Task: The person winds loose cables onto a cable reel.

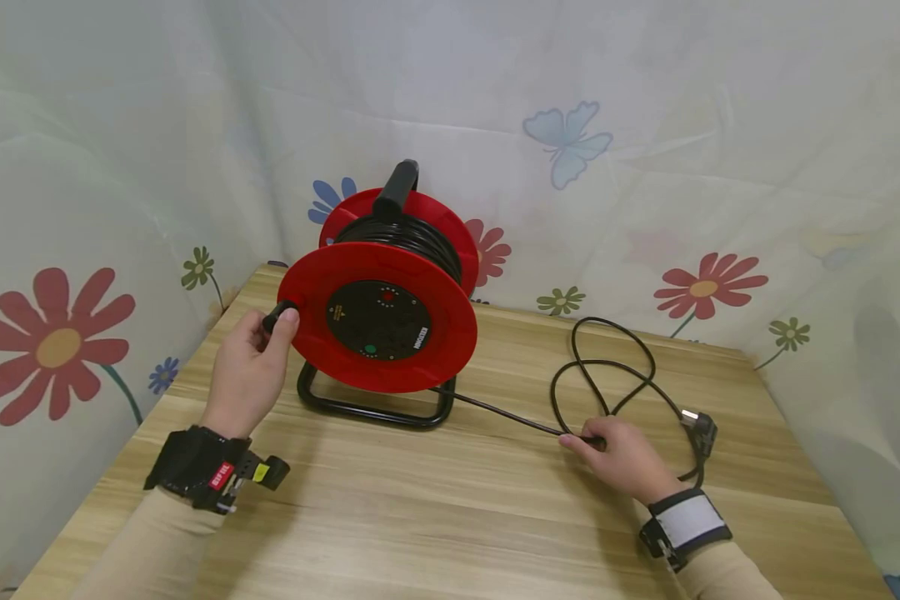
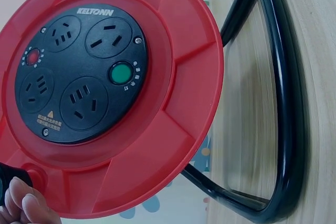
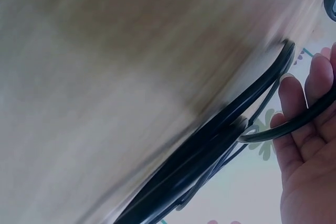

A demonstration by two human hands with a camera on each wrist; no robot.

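Observation:
A red cable reel [image 1: 453, 329] with a black socket panel [image 2: 81, 74] stands on its black tube frame [image 1: 375, 412]. My left hand [image 1: 247, 371] pinches the black crank knob [image 1: 279, 314] at the left edge of the front disc. Black cable [image 1: 397, 232] is wound between the two discs. From under the reel, a length of the cable [image 1: 495, 410] runs right to my right hand [image 1: 622, 458], which holds it between thumb and fingers just above the table. In the right wrist view the cable [image 3: 294, 125] crosses the fingers of that hand.
Loose loops of cable [image 1: 577, 358] lie on the wooden table [image 1: 420, 517] behind my right hand. They lead to a black plug [image 1: 701, 432] at the right. A white flowered curtain [image 1: 450, 92] hangs round the back and sides. The reel's carrying handle [image 1: 396, 190] sticks up on top.

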